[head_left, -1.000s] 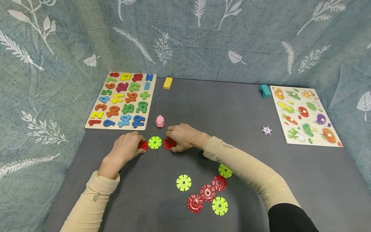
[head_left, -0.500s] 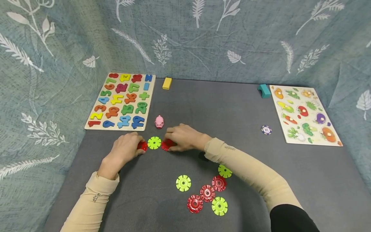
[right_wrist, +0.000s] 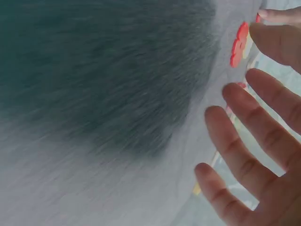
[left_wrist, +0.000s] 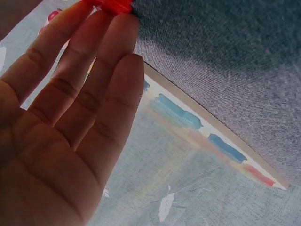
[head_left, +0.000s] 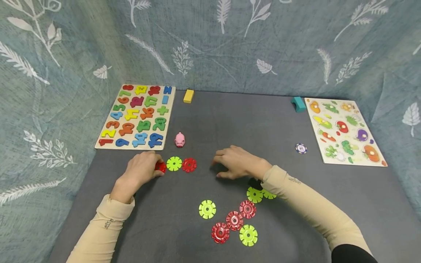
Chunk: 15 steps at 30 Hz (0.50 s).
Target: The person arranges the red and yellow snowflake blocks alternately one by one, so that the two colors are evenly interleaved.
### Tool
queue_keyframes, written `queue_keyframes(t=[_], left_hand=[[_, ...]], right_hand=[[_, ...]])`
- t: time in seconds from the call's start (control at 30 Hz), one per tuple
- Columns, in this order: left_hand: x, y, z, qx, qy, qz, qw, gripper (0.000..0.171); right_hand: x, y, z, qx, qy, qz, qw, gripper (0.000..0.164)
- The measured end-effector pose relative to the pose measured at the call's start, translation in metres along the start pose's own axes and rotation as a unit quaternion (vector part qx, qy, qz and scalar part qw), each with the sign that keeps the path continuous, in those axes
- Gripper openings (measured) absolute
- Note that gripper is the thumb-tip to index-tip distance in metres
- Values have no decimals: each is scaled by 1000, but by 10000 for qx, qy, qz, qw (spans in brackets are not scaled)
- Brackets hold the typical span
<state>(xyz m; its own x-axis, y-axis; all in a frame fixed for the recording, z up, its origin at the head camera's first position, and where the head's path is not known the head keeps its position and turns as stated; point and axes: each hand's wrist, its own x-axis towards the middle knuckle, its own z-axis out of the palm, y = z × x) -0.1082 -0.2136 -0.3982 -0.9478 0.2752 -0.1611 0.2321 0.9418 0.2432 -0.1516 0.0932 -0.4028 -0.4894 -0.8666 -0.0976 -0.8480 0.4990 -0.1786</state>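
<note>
My left hand (head_left: 139,171) pinches a red notched plastic disc (head_left: 160,167) between thumb and fingertips, and the hand covers part of it. In the left wrist view the edge of this red disc (left_wrist: 115,5) shows at the fingertips. Right of it lie a lime-green notched disc (head_left: 176,166) and another red notched disc (head_left: 192,167), edge to edge in a row. My right hand (head_left: 238,162) hovers to the right of the row, holding nothing. In the right wrist view its fingers (right_wrist: 233,136) are spread, apart from the red disc (right_wrist: 239,44).
Several more red and lime-green discs (head_left: 220,237) lie at the front. A number puzzle board (head_left: 163,144), pink toy pig (head_left: 179,140) and yellow block (head_left: 188,96) are at the back left. A teal block (head_left: 298,104), poker chip (head_left: 301,148) and vegetable puzzle board (head_left: 355,140) stand right.
My right hand has let go of the red disc at the row's right end and moved right. That disc came closer to the lime-green one beforehand. My left hand stays on its disc.
</note>
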Motion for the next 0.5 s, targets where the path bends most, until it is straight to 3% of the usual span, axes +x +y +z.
queue_keyframes(t=[0.3,0.5], left_hand=[[2,4,0,155,-80,-148,9997,38],[2,4,0,167,-84,-177,9997,38]], right_hand=[[-63,10,8,143,-62,262,9995,37],[-93,7,9,176,-138,346,9991,49]])
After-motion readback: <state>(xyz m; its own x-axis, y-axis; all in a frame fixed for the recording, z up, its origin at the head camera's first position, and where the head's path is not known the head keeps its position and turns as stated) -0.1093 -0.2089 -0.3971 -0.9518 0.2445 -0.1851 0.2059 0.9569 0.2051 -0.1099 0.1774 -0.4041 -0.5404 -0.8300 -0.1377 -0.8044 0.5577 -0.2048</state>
